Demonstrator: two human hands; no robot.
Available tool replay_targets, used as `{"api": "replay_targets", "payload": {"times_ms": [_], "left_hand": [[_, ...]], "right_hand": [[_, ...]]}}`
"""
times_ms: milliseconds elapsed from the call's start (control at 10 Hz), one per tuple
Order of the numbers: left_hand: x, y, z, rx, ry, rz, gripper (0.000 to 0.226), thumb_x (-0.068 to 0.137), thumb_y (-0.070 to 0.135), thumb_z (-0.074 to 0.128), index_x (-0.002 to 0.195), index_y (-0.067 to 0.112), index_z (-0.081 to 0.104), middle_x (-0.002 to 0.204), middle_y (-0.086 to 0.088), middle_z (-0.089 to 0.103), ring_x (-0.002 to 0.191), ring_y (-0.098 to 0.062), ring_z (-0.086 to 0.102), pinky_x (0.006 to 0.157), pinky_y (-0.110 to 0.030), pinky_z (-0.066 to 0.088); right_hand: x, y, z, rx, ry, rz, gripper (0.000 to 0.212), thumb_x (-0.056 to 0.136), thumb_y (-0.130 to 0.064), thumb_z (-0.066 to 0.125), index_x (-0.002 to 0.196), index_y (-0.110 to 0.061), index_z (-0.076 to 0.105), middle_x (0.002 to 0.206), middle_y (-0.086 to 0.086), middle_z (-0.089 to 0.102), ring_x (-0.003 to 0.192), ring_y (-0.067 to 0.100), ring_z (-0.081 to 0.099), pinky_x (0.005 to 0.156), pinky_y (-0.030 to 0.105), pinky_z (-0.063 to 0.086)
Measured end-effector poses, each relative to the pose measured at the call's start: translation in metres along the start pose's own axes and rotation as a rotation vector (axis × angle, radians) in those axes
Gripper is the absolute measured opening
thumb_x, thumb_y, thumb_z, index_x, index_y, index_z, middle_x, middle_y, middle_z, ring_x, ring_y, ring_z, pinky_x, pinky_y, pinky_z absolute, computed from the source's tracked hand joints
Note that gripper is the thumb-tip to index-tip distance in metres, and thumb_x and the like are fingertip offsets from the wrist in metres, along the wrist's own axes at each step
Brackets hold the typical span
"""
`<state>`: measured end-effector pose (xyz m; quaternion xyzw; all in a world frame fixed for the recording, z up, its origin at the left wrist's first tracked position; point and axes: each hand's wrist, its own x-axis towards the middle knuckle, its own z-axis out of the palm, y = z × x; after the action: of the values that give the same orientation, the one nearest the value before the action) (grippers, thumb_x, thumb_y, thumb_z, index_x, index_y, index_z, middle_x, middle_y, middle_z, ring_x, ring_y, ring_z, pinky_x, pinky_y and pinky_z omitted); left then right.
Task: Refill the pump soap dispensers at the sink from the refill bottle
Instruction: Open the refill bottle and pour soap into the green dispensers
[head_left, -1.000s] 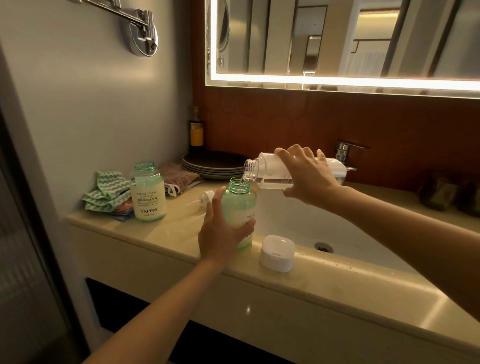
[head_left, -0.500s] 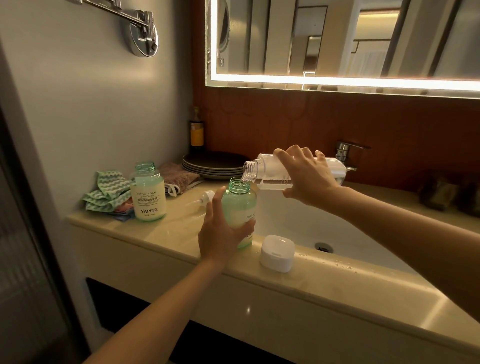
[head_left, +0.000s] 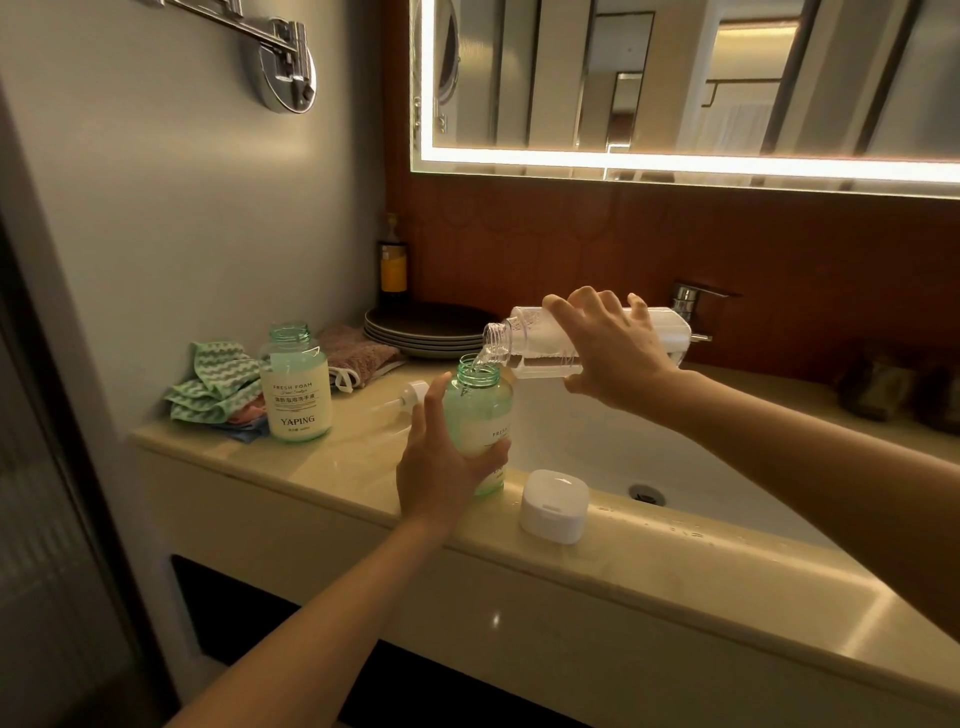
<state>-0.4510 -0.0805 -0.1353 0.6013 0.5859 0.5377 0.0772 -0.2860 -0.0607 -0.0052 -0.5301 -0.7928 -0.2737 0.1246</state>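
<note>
My left hand (head_left: 441, 467) grips an open green soap dispenser bottle (head_left: 475, 415) standing on the counter's front edge beside the sink. My right hand (head_left: 613, 348) holds the clear refill bottle (head_left: 535, 343) tipped almost level, its mouth over the green bottle's neck, and clear liquid runs in. A second green dispenser bottle (head_left: 297, 389) labelled YAPING stands uncapped to the left. A white pump head (head_left: 413, 392) lies on the counter between the two bottles. The refill bottle's white cap (head_left: 555, 505) sits on the counter edge to the right of my left hand.
The white sink basin (head_left: 597, 441) with its drain (head_left: 647, 492) lies behind the bottles, the tap (head_left: 691, 306) beyond. Folded cloths (head_left: 218, 387) and stacked dark plates (head_left: 426, 327) fill the back left corner, with a dark bottle (head_left: 393, 260) by the wall.
The refill bottle has tilted slightly further and its mouth has dipped closer to the dispenser's neck. Both hands otherwise hold their places.
</note>
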Motion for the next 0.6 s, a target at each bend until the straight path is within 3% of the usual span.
{"api": "replay_targets", "payload": {"times_ms": [200, 600], "left_hand": [[-0.0001, 0.0011, -0.0007, 0.000, -0.002, 0.004, 0.091, 0.067, 0.047, 0.075, 0.139, 0.029, 0.023, 0.137, 0.000, 0.041, 0.115, -0.021, 0.047, 0.078, -0.032, 0.046], [0.0003, 0.0025, -0.0008, 0.005, -0.014, -0.017, 0.092, 0.067, 0.047, 0.075, 0.140, 0.029, 0.022, 0.139, 0.000, 0.039, 0.117, -0.022, 0.047, 0.082, -0.038, 0.049]], "right_hand": [[0.0006, 0.0003, -0.0001, -0.022, 0.002, -0.007, 0.081, 0.077, -0.029, 0.071, 0.142, -0.018, 0.023, 0.136, 0.009, 0.036, 0.126, 0.028, 0.035, 0.108, 0.057, 0.022], [0.0009, 0.0005, 0.0000, -0.025, 0.004, -0.013, 0.081, 0.077, -0.028, 0.071, 0.141, -0.019, 0.023, 0.136, 0.008, 0.036, 0.125, 0.027, 0.036, 0.108, 0.057, 0.020]]}}
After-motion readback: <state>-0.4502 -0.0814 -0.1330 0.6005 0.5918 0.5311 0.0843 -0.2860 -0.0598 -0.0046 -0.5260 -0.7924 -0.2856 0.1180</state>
